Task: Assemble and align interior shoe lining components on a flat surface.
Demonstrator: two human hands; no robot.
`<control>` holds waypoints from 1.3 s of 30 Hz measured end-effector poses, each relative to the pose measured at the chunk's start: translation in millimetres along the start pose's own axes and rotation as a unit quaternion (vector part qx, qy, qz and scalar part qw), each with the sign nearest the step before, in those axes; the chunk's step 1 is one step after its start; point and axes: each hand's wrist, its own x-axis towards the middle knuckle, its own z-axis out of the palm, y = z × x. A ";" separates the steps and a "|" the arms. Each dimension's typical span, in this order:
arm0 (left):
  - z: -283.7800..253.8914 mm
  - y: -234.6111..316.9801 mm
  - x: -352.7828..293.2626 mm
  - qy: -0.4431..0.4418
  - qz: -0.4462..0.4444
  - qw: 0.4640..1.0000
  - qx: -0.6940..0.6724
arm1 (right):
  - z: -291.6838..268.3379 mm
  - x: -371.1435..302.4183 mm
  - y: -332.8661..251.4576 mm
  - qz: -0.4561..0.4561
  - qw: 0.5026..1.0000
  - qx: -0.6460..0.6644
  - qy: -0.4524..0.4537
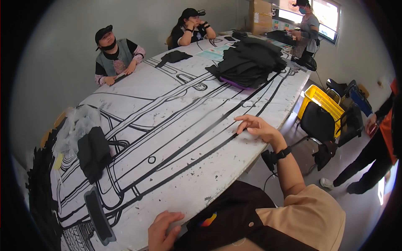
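My right hand (pixel 256 126) hovers over or rests on the long white table (pixel 197 125), which bears black line drawings. Its fingers are loosely bent and apart, with nothing in them. A black band with a small device (pixel 283 153) circles that wrist. At the near edge of the table is my left hand (pixel 164 229), fingers spread loosely, holding nothing. Closest to it on the tabletop is a long dark grey piece (pixel 99 215) with widened ends. Beyond that lies folded black cloth (pixel 93 154), beside crumpled see-through plastic bags (pixel 77 125).
A big heap of black cloth pieces (pixel 251 60) covers the table's far end, with a smaller black piece (pixel 175 57) nearby. Two people sit along the far side; another stands at the back. Right of the table are a yellow basket (pixel 320 104), black chairs (pixel 317 121) and a standing person.
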 end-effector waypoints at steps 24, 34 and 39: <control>-1.6 4.6 -0.9 -0.002 -0.023 1.000 0.014 | -15.0 -8.1 15.2 -0.068 0.990 0.127 0.004; -1.5 0.1 -1.9 0.006 -0.002 1.000 0.010 | -16.3 -9.1 18.6 -0.037 0.988 0.145 0.046; -0.1 3.4 -3.4 0.020 -0.043 0.999 -0.015 | -18.5 -5.5 23.8 -0.028 0.976 0.201 0.079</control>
